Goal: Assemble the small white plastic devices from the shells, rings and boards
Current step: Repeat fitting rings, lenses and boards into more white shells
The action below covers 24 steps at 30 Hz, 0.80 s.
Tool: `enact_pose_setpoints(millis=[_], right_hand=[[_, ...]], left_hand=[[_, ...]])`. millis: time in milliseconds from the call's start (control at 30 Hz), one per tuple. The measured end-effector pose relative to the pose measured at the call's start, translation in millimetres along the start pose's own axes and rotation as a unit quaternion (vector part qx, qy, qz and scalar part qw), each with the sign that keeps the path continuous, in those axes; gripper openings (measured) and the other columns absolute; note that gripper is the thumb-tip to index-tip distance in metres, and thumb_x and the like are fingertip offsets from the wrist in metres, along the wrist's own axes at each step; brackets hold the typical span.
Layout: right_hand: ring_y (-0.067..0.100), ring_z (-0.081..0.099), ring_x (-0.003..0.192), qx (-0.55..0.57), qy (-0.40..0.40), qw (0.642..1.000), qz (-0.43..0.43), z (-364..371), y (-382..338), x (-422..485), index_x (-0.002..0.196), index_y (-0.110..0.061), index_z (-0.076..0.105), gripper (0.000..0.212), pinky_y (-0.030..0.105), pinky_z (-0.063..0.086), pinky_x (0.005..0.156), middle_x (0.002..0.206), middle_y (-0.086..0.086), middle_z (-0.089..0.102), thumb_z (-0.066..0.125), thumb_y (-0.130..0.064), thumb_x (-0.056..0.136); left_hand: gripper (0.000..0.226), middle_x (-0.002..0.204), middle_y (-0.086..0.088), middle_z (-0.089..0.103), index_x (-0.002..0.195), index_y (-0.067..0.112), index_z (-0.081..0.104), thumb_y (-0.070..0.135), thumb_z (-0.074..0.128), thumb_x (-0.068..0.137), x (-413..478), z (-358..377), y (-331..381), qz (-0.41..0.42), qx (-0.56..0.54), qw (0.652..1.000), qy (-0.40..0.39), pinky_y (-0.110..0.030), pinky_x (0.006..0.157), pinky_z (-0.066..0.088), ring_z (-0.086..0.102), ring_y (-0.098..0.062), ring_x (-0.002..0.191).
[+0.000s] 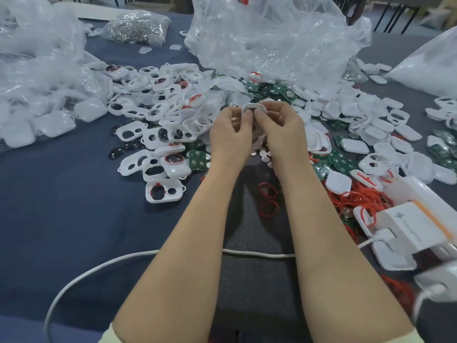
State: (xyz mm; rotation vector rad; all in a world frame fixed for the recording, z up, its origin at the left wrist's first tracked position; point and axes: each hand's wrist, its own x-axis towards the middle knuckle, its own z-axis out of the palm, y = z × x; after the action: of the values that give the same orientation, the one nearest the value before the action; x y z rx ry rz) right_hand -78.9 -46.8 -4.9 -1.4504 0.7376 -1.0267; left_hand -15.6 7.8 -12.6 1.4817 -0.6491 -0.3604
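Both hands, L hand (231,134) & R hand (282,131), pinch white shell (254,108)

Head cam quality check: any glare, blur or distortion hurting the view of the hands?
Head view: left hand, right hand and the white shell they pinch are fairly sharp; glare streaks on the clear plastic bag; white box at lower right is smeared; soft shadow between the forearms; edges bowed by wide lens.

Bare cloth (61,219) lay open at near left, crossed only by a cable (81,273); shells (153,134) crowded the whole middle; bags (272,40) walled the far side; rings (268,191) and boxes (415,226) blocked the near right
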Motion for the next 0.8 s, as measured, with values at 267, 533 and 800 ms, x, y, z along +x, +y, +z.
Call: enact_pose_setpoints(millis=[267, 533, 800], right_hand=[[0.017, 0.062, 0.064, 0.006, 0.007, 1.000, 0.029, 1.5, 3.9, 1.9, 0.075, -0.019, 0.060, 0.019, 0.023, 0.048, 0.054, 0.073, 0.005, 0.064, 0.066, -0.003, 0.085], [0.019, 0.063, 0.081, -0.131, 0.032, 0.990, -0.026, 5.9, 6.3, -2.1, 0.091, -0.013, 0.065, 0.005, 0.032, 0.052, 0.080, 0.091, 0.008, 0.067, 0.066, -0.011, 0.086], [0.014, 0.065, 0.081, -0.115, 0.010, 0.989, -0.087, 12.8, 3.5, -8.6, 0.091, -0.012, 0.070, 0.015, 0.035, 0.053, 0.082, 0.083, 0.000, 0.069, 0.059, -0.021, 0.094]], left_hand=[[0.018, 0.079, -0.005, 0.068, 0.080, 0.023, 0.050, 0.016, 0.055, 0.096, -2.8, -3.1, -1.5, 0.028, 0.068, 0.997, 0.028, -0.045, 0.077, 0.055, 0.068, -0.025, 0.079], [0.007, 0.079, -0.001, 0.062, 0.089, 0.014, 0.052, 0.013, 0.054, 0.096, -0.7, -1.7, -3.2, 0.041, 0.107, 0.992, 0.051, -0.030, 0.075, 0.049, 0.062, -0.020, 0.075], [0.025, 0.107, -0.004, 0.069, 0.119, 0.006, 0.063, 0.011, 0.056, 0.095, -4.7, -2.1, 0.7, 0.074, 0.057, 0.996, -0.007, -0.020, 0.087, 0.051, 0.066, -0.014, 0.101]])
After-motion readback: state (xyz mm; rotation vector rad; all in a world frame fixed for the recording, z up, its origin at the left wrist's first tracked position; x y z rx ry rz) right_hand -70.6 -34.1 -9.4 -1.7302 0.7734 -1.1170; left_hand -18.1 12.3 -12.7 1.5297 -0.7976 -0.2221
